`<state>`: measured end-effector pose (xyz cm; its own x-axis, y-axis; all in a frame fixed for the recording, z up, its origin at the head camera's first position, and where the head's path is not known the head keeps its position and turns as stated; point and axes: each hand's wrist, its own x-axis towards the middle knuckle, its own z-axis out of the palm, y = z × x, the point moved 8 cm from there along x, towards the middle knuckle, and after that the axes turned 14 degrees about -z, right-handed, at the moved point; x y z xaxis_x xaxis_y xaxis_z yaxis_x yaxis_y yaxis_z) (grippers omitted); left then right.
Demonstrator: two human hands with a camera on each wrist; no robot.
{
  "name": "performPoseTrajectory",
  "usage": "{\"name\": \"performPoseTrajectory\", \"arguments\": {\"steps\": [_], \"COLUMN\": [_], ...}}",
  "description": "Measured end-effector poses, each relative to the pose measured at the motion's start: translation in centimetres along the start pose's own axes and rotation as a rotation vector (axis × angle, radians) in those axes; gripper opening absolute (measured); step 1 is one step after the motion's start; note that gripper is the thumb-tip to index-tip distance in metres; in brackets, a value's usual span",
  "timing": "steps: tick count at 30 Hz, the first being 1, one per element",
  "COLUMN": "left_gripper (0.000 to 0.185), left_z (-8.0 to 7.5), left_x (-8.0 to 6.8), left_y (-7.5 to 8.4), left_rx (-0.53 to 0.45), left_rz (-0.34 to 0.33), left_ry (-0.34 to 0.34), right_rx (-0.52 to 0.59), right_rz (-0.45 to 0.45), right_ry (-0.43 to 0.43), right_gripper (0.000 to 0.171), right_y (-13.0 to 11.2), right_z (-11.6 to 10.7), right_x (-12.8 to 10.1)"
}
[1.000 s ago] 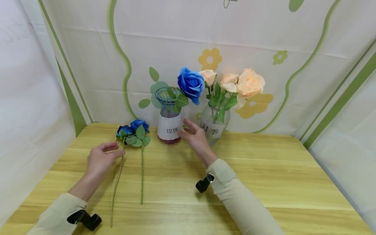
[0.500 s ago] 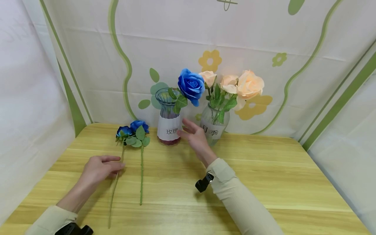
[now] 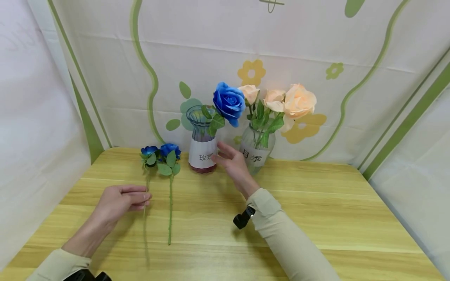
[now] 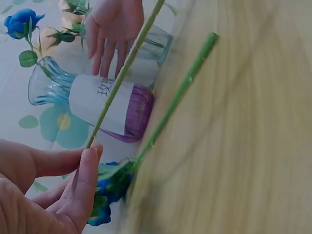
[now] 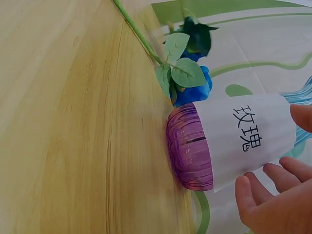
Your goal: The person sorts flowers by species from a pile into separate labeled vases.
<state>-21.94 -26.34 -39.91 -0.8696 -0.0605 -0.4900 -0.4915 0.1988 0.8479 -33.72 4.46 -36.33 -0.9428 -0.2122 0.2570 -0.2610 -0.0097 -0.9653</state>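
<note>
Pinched stem (image 4: 120,79) has risen in left hand (image 3: 121,201); right of it, one rose (image 3: 171,158) lies unplaced, another rose (image 3: 229,102) already stands in vase (image 3: 202,152).

Two hands of mine, the left hand (image 3: 117,203) at lower left of the frame and the right hand (image 3: 236,167) at centre, are pictured at one wooden table (image 3: 337,218) with two vases, a blue-purple vase (image 3: 201,134) and a clear vase (image 3: 249,137), each bearing one white label (image 3: 198,152). Three blue roses (image 3: 229,102) are on view, two left of centre and one at upper centre, beside at least three peach roses (image 3: 300,100), right of upper centre; my wrists carry two black devices (image 3: 242,219), one each.
</note>
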Motion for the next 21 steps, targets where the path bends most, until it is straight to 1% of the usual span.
{"name": "performPoseTrajectory", "arguments": {"steps": [5,9,11,15,16,18,21], "left_gripper": [0.061,0.061,0.054,0.028,0.024,0.019,0.020], "left_z": [0.1,-0.1,-0.3,-0.3,-0.2,0.1,0.6], "left_x": [-0.4,-0.6,-0.7,-0.7,-0.7,-0.5,-0.2], "left_y": [1.0,2.2,2.8,4.0,4.3,4.9,5.6], "left_rx": [-0.109,-0.237,-0.317,-0.501,-0.550,-0.650,-0.790], "left_rz": [0.025,0.078,0.106,0.157,0.165,0.172,0.164], "left_ry": [-0.002,0.011,0.025,0.042,0.044,0.051,0.072], "right_rx": [0.002,0.000,-0.002,-0.001,-0.001,-0.001,-0.001], "right_rz": [0.009,0.008,0.005,0.006,0.008,0.011,0.015], "right_ry": [-0.004,-0.002,-0.003,-0.001,-0.001,0.001,0.003], "right_gripper": [0.066,0.064,0.065,0.065,0.065,0.065,0.064], "right_y": [0.0,0.1,0.1,0.0,0.1,0.1,0.1], "right_z": [0.2,0.2,0.2,0.2,0.2,0.2,0.2], "right_x": [0.0,0.0,0.0,0.0,0.0,0.0,0.0]}}
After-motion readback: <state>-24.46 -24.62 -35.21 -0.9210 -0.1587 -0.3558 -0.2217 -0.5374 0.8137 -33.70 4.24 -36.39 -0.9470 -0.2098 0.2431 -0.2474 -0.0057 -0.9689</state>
